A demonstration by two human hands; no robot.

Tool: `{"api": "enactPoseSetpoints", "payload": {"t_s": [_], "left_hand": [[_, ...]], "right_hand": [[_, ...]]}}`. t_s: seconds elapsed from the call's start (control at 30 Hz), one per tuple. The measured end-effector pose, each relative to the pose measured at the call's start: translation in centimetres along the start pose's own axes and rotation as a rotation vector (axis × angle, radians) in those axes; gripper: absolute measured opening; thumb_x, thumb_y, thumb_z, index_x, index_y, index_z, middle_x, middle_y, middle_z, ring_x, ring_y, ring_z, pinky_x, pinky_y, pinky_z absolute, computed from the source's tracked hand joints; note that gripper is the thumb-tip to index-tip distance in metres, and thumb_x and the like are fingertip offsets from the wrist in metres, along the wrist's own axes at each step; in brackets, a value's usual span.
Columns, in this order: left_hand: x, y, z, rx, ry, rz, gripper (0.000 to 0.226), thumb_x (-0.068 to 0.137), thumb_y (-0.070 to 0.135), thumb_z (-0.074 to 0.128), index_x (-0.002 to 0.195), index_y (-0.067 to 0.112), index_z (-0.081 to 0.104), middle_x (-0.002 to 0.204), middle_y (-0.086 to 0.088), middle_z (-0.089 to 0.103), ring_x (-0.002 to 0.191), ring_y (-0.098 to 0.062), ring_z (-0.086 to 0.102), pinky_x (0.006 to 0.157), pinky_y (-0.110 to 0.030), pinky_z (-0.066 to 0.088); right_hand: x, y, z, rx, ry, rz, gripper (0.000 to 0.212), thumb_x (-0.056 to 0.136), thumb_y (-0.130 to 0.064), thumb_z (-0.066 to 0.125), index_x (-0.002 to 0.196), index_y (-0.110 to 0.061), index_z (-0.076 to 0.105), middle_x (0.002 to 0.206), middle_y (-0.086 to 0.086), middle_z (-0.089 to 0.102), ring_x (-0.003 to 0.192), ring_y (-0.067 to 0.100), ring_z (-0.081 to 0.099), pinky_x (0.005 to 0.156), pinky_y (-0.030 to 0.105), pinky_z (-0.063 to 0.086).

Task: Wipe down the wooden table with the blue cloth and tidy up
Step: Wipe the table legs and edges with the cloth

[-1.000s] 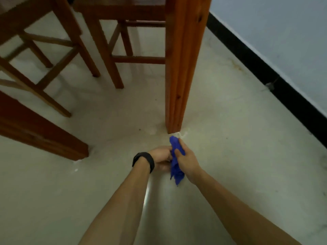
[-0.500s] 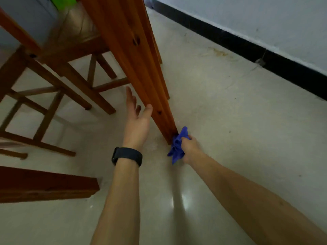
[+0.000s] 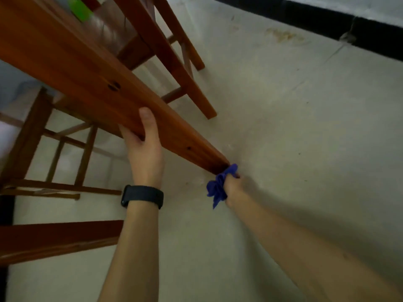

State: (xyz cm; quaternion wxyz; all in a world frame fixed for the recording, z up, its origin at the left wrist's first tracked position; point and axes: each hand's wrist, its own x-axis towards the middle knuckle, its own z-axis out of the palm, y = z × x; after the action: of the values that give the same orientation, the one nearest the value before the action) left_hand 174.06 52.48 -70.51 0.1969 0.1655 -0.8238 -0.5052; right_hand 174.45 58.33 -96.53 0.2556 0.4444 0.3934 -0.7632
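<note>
Left grip clasps the slanting desk leg partway up, with the thumb laid over its near face and the fingers hidden behind; there is a black wristband on that wrist. Right grip, slightly blurred, is clenched round the bunched blue cloth, which touches the foot of the same leg where it meets the floor, a tail of cloth hanging out of the fist. A wooden chair stands beyond the leg, towards the black skirting at the floor's far edge.
</note>
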Motion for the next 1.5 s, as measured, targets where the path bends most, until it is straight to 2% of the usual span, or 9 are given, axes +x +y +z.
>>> {"api": "enactPoseSetpoints", "payload": {"t_s": [0.13, 0.3, 0.53, 0.7, 0.97, 1.17, 1.27, 1.4, 1.5], "left_hand": [[-0.3, 0.1, 1.2, 0.037, 0.051, -0.016, 0.075, 0.095, 0.060, 0.041, 0.155, 0.034, 0.005, 0.144, 0.019, 0.035, 0.117, 0.008, 0.044, 0.091, -0.010, 0.035], [-0.3, 0.5, 1.5, 0.042, 0.092, -0.019, 0.066, 0.086, 0.074, 0.043, 0.141, 0.056, 0.012, 0.141, 0.021, 0.039, 0.133, -0.008, 0.044, 0.113, -0.040, 0.035], [-0.9, 0.7, 2.8, 0.007, 0.158, -0.071, 0.087, 0.082, 0.077, 0.041, 0.153, 0.043, 0.005, 0.140, 0.019, 0.039, 0.129, -0.009, 0.044, 0.115, -0.049, 0.032], [-0.5, 0.3, 3.3, -0.043, 0.235, -0.088, 0.092, 0.080, 0.080, 0.045, 0.154, 0.037, 0.013, 0.145, 0.011, 0.045, 0.125, -0.009, 0.052, 0.112, -0.047, 0.038], [-0.7, 0.3, 3.5, -0.011, 0.272, -0.091, 0.090, 0.082, 0.079, 0.040, 0.155, 0.037, 0.008, 0.155, 0.008, 0.034, 0.139, -0.017, 0.038, 0.118, -0.049, 0.026], [-0.6, 0.4, 3.4, 0.004, 0.241, -0.081, 0.083, 0.083, 0.077, 0.040, 0.152, 0.039, 0.014, 0.127, 0.029, 0.045, 0.121, -0.003, 0.048, 0.111, -0.035, 0.034], [-0.7, 0.8, 3.5, 0.005, 0.232, -0.088, 0.080, 0.087, 0.075, 0.038, 0.153, 0.038, 0.011, 0.126, 0.031, 0.042, 0.114, 0.004, 0.047, 0.102, -0.027, 0.033], [-1.0, 1.4, 3.4, -0.013, 0.220, -0.117, 0.077, 0.087, 0.066, 0.035, 0.154, 0.037, 0.011, 0.136, 0.020, 0.037, 0.123, -0.004, 0.039, 0.104, -0.028, 0.029], [-1.0, 2.0, 3.3, -0.035, 0.218, -0.151, 0.060, 0.089, 0.063, 0.038, 0.145, 0.045, 0.025, 0.125, 0.029, 0.042, 0.119, -0.003, 0.043, 0.104, -0.030, 0.034]], "right_hand": [[-1.6, -1.9, 2.5, 0.151, -0.149, 0.040, 0.029, 0.099, -0.016, 0.047, 0.123, -0.033, 0.046, 0.110, 0.010, 0.065, 0.090, 0.032, 0.067, 0.082, 0.049, 0.058], [-6.9, -1.4, 0.9, 0.037, -0.313, 0.092, 0.026, 0.075, -0.030, 0.063, 0.101, -0.024, 0.065, 0.103, 0.012, 0.072, 0.088, 0.032, 0.069, 0.071, 0.038, 0.052], [-11.5, -9.5, -0.1, -0.245, -0.186, -0.624, 0.046, 0.102, -0.021, 0.048, 0.146, -0.033, 0.041, 0.144, -0.007, 0.047, 0.116, 0.002, 0.047, 0.094, 0.020, 0.040], [-15.3, -9.2, 4.1, -0.691, -0.338, -1.283, 0.074, 0.091, -0.004, 0.054, 0.152, -0.035, 0.026, 0.158, -0.003, 0.026, 0.136, 0.018, 0.033, 0.107, 0.027, 0.030], [-4.6, -10.1, -2.3, -0.838, -0.386, -0.348, 0.061, 0.093, -0.005, 0.042, 0.148, -0.031, 0.039, 0.143, 0.006, 0.046, 0.100, 0.021, 0.057, 0.090, 0.031, 0.048], [-9.6, -12.6, 2.1, -0.388, -0.518, -0.608, 0.050, 0.099, -0.009, 0.044, 0.140, -0.037, 0.050, 0.138, -0.007, 0.048, 0.115, 0.009, 0.054, 0.099, 0.029, 0.044], [-9.0, -8.7, 2.2, -0.504, -0.436, -0.732, 0.042, 0.100, -0.023, 0.044, 0.139, -0.036, 0.053, 0.144, -0.001, 0.046, 0.129, 0.016, 0.045, 0.112, 0.036, 0.034], [-6.2, -10.3, -0.1, -0.691, -0.348, -0.385, 0.035, 0.100, -0.020, 0.040, 0.125, -0.036, 0.059, 0.107, 0.008, 0.066, 0.091, 0.022, 0.062, 0.084, 0.034, 0.050], [-9.3, -14.1, 1.3, -0.546, -0.428, -0.431, 0.026, 0.100, -0.025, 0.046, 0.103, -0.047, 0.058, 0.111, -0.003, 0.066, 0.090, 0.010, 0.060, 0.089, 0.034, 0.050]]}}
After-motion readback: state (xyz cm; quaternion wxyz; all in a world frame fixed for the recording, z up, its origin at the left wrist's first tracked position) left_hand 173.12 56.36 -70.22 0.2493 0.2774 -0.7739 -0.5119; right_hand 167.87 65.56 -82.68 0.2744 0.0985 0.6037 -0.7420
